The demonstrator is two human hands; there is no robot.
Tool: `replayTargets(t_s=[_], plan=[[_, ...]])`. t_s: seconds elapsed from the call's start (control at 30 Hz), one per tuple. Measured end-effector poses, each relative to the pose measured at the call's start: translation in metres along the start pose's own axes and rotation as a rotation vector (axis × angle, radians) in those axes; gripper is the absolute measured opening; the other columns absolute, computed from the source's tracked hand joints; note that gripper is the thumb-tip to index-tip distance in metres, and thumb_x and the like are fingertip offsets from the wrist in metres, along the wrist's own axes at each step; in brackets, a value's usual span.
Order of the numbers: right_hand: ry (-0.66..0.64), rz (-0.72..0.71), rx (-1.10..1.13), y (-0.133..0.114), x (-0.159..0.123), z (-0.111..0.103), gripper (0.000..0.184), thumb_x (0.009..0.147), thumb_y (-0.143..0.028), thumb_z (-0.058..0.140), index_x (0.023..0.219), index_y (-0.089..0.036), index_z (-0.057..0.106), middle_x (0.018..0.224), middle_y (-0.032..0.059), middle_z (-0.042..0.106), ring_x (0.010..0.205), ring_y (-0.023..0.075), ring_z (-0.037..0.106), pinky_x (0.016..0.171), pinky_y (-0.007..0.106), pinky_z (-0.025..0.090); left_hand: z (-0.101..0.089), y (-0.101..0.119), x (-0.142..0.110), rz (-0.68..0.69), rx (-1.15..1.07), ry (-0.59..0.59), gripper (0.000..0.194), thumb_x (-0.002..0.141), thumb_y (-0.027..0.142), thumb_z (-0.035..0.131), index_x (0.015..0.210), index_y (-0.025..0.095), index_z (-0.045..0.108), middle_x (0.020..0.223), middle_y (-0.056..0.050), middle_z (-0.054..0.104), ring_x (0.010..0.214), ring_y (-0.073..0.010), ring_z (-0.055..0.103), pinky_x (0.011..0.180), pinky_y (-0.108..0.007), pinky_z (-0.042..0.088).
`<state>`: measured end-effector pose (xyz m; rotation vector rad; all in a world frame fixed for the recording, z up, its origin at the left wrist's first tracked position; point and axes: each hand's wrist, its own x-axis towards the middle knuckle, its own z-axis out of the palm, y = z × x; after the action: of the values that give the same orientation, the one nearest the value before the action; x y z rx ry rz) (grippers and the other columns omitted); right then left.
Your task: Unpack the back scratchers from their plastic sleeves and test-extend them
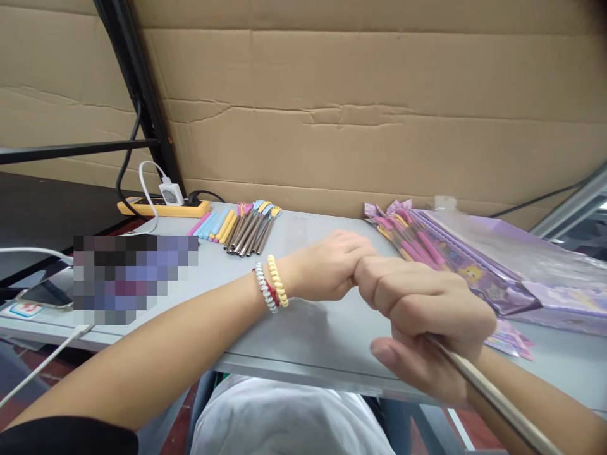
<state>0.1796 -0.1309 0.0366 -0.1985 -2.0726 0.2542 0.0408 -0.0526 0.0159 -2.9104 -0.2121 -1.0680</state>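
My left hand (327, 265), with coil bracelets (272, 284) on its wrist, reaches over the grey table with its fingers curled. Its knuckles meet my right hand (427, 303), a fist with the thumb stretched out below. Out of that fist runs a long thin pale stick (493, 395), blurred, toward the lower right; its other end is hidden. What my left fingers hold is covered by the hands. Beyond my left hand lies a row of metal rods (246, 237) with pink, blue and yellow hand-shaped heads, like back scratchers. Coloured handles (215, 225) lie beside them.
At right are several wrapped pink-handled pieces (417, 240) and a purple box (502, 253) with clear plastic over it. A yellow power strip (164, 206) with a white charger stands at the back left. A phone (47, 289) and a cable lie near the left edge. Cardboard (322, 82) walls the back.
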Motion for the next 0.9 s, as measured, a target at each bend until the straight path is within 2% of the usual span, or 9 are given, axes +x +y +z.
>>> replayTargets(t_s=[0.1, 0.23, 0.33, 0.47, 0.6, 0.7, 0.83, 0.9], plan=[[-0.054, 0.075, -0.019, -0.011, -0.001, -0.002, 0.037, 0.081, -0.028, 0.057, 0.054, -0.022, 0.032, 0.047, -0.0026, 0.025, 0.046, 0.0137, 0.030, 0.049, 0.032, 0.031, -0.005, -0.001, 0.002, -0.015, 0.059, -0.072, 0.016, 0.088, 0.024, 0.034, 0.081, 0.020, 0.048, 0.074, -0.006, 0.059, 0.078, -0.0187, 0.055, 0.081, -0.035, 0.040], [-0.212, 0.043, -0.064, -0.018, -0.003, -0.005, 0.040, 0.070, -0.017, 0.063, 0.052, -0.021, 0.028, 0.048, -0.0029, 0.025, 0.044, 0.0131, 0.030, 0.048, 0.032, 0.032, -0.007, -0.001, 0.005, 0.060, 0.112, -0.122, 0.026, 0.081, 0.041, 0.047, 0.063, 0.023, 0.040, 0.058, -0.002, 0.051, 0.062, -0.0180, 0.051, 0.065, -0.035, 0.038], [-0.279, 0.006, -0.122, -0.022, -0.005, -0.007, 0.040, 0.067, -0.012, 0.063, 0.052, -0.021, 0.027, 0.049, -0.0025, 0.026, 0.044, 0.0129, 0.033, 0.050, 0.032, 0.037, -0.007, 0.004, 0.009, 0.064, 0.117, -0.121, 0.030, 0.076, 0.032, 0.050, 0.056, 0.022, 0.031, 0.051, 0.000, 0.045, 0.053, -0.0155, 0.045, 0.056, -0.034, 0.032], [-0.308, -0.055, -0.221, -0.029, -0.009, -0.004, 0.039, 0.069, -0.010, 0.061, 0.052, -0.020, 0.026, 0.050, -0.0022, 0.027, 0.047, 0.0129, 0.036, 0.055, 0.032, 0.042, -0.007, 0.010, 0.014, 0.055, 0.105, -0.158, 0.032, 0.071, 0.020, 0.050, 0.052, 0.020, 0.023, 0.047, 0.001, 0.044, 0.045, -0.0126, 0.034, 0.050, -0.034, 0.025], [-0.339, -0.068, -0.336, -0.035, -0.012, -0.001, 0.039, 0.072, -0.005, 0.058, 0.051, -0.019, 0.028, 0.050, -0.0021, 0.031, 0.052, 0.0123, 0.039, 0.062, 0.032, 0.045, -0.010, 0.012, 0.016, 0.072, 0.084, -0.204, 0.029, 0.069, 0.018, 0.049, 0.051, 0.019, 0.027, 0.048, 0.002, 0.047, 0.045, -0.0116, 0.032, 0.049, -0.033, 0.022], [-0.350, -0.048, -0.336, -0.039, -0.011, -0.005, 0.038, 0.077, -0.005, 0.056, 0.050, -0.019, 0.032, 0.049, -0.0023, 0.034, 0.052, 0.0116, 0.042, 0.065, 0.032, 0.046, -0.010, 0.014, 0.017, 0.054, 0.072, -0.227, 0.026, 0.070, 0.018, 0.049, 0.051, 0.018, 0.032, 0.049, 0.003, 0.048, 0.046, -0.0110, 0.033, 0.050, -0.031, 0.023], [-0.336, 0.048, -0.351, -0.046, -0.010, -0.012, 0.032, 0.087, -0.012, 0.051, 0.056, -0.020, 0.045, 0.051, -0.0006, 0.042, 0.055, 0.0130, 0.049, 0.067, 0.034, 0.047, -0.010, 0.018, 0.019, 0.008, 0.067, -0.173, 0.026, 0.074, 0.019, 0.048, 0.052, 0.018, 0.034, 0.051, 0.003, 0.049, 0.048, -0.0106, 0.034, 0.050, -0.031, 0.023], [-0.323, 0.032, -0.358, -0.047, -0.009, -0.014, 0.031, 0.087, -0.014, 0.053, 0.057, -0.020, 0.046, 0.050, -0.0006, 0.042, 0.056, 0.0137, 0.050, 0.065, 0.034, 0.047, -0.010, 0.020, 0.020, 0.035, 0.072, -0.155, 0.028, 0.075, 0.016, 0.046, 0.051, 0.018, 0.031, 0.050, 0.003, 0.048, 0.048, -0.0102, 0.033, 0.051, -0.030, 0.023]])
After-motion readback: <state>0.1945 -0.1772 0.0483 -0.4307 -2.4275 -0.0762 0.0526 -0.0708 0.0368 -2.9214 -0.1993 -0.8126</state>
